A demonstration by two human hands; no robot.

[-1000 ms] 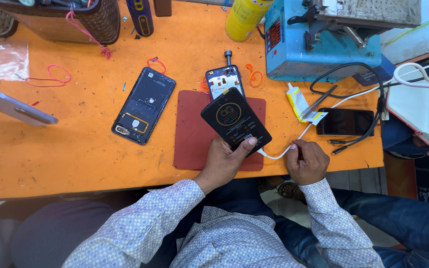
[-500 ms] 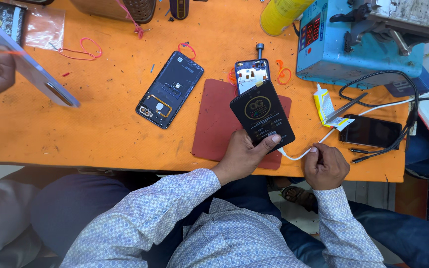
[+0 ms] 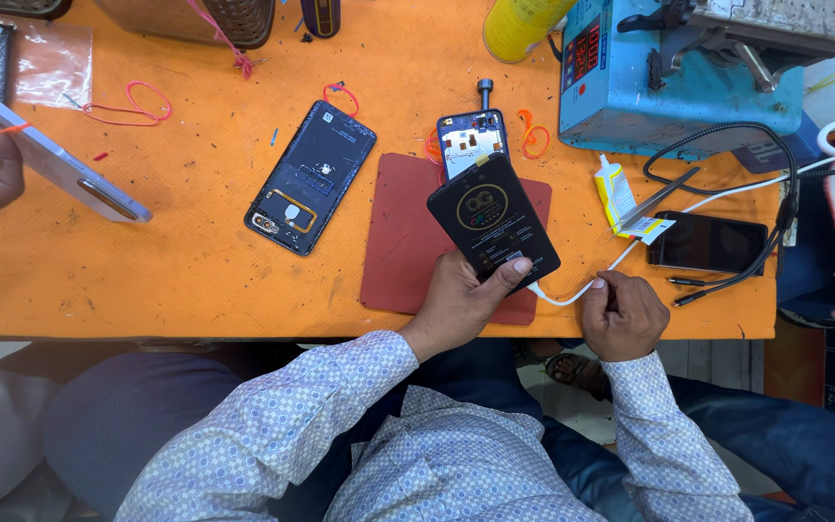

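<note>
Head view
Left hand point(image 3: 458, 302): fingers wrapped round the near end of a black phone point(image 3: 493, 222), thumb on its face.
Phone: tilted above the red mat point(image 3: 400, 242) on the orange table point(image 3: 176, 271).
Right hand point(image 3: 621, 315): closed, pinching a white cable point(image 3: 564, 296) that runs to the phone's lower edge.
Beside: open phone shell point(image 3: 310, 178); blue machine point(image 3: 674, 82).

1. Phone point(image 3: 493, 224) sits over mat point(image 3: 408, 232), held at its near end by left hand point(image 3: 461, 300).
2. Right hand point(image 3: 623, 314) lies right of it, on cable point(image 3: 572, 293).
3. Back cover point(image 3: 310, 177) lies left of mat.
4. Second phone point(image 3: 707, 243) lies right, near table point(image 3: 166, 280) edge.
</note>
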